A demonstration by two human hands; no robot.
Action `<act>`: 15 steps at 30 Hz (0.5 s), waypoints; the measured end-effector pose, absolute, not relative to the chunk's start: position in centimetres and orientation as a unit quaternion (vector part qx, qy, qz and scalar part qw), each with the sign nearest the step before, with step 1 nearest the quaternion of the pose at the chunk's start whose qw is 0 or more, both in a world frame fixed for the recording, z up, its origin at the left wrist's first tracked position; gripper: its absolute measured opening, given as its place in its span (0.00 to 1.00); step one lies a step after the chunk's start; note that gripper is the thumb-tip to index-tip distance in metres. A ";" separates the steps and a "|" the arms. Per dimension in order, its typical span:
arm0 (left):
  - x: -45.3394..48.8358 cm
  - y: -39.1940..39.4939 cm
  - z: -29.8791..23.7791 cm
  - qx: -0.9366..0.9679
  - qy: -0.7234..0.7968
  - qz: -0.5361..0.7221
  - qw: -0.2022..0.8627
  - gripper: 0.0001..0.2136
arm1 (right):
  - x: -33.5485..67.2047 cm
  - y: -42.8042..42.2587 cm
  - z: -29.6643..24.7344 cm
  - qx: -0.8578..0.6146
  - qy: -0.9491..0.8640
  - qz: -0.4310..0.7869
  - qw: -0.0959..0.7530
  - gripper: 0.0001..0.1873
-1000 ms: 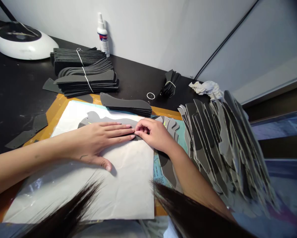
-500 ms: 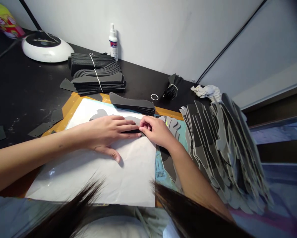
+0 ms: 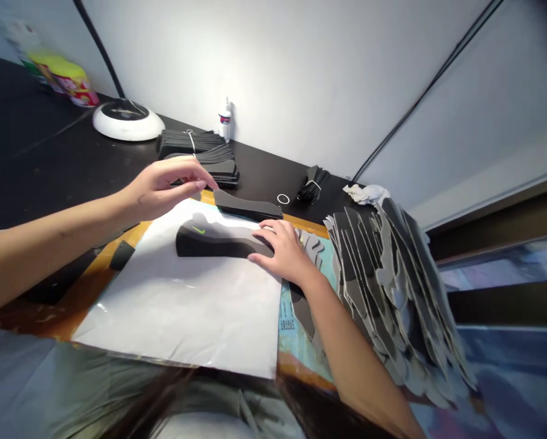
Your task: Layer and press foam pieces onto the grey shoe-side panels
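Observation:
A dark grey and black shoe-upper piece [image 3: 218, 241] with a small green swoosh lies flat on a white sheet [image 3: 186, 311]. My right hand [image 3: 280, 247] rests on its right end, fingers spread and pressing lightly. My left hand [image 3: 175, 183] hovers above the back edge of the sheet, thumb and forefinger apart. Its forefinger tip meets the left end of a low stack of curved dark strips [image 3: 248, 204]; whether it touches is hard to tell. Nothing shows between its fingers.
Banded bundles of dark pieces [image 3: 227, 167] stand behind my left hand, with a white spray bottle [image 3: 225, 122] beyond. A smaller bundle [image 3: 313, 185] and a white ring [image 3: 283, 199] lie to the right. A large pile of grey pieces [image 3: 369, 274] fills the right side.
My left hand has lifted off the piece and moved back toward the strip stack. My right hand has opened from a pinch and lies flat on the piece. The camera view has shifted.

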State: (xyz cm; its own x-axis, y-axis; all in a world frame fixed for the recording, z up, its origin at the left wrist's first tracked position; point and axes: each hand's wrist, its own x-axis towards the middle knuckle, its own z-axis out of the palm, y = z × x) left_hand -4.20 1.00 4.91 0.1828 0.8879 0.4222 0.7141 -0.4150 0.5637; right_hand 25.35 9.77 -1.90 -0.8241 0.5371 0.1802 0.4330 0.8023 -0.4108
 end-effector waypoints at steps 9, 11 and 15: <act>-4.7 -1.3 2.9 0.630 0.678 0.340 0.166 0.25 | 24.8 9.6 -2.4 -0.253 -0.916 0.250 0.187 0.20; -4.6 -1.3 2.2 0.614 0.687 0.352 0.167 0.26 | 24.8 9.4 -2.2 -0.248 -0.911 0.259 0.203 0.24; -4.8 -1.4 0.9 0.608 0.688 0.348 0.188 0.26 | 25.0 9.0 -1.7 -0.244 -0.919 0.237 0.197 0.27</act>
